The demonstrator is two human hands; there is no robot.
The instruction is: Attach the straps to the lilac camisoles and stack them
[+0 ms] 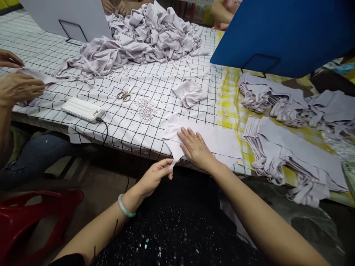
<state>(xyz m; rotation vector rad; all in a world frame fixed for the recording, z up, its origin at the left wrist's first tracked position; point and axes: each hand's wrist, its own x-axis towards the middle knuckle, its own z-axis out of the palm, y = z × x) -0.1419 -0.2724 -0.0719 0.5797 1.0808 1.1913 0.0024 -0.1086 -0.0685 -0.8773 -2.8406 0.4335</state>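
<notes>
A pale pinkish fabric piece [222,138] lies flat along the table's front edge. My right hand [195,147] rests on it, palm down with fingers spread. Just beyond the edge, my left hand [158,173] pinches the narrow corner of the same fabric between thumb and fingers; a bracelet circles that wrist. Behind the piece sits a crumpled bit of cloth [189,93]. Scissors [126,94] with their handles towards me lie to the left, beside a small heap of fabric scraps [146,109].
A white power bank [82,109] with a black cable lies front left. Another person's hands [20,87] hold cloth at far left. A large cloth heap [155,33] fills the back. Stacked pieces [299,147] lie right, below a blue board [285,37]. A red stool [36,218] stands lower left.
</notes>
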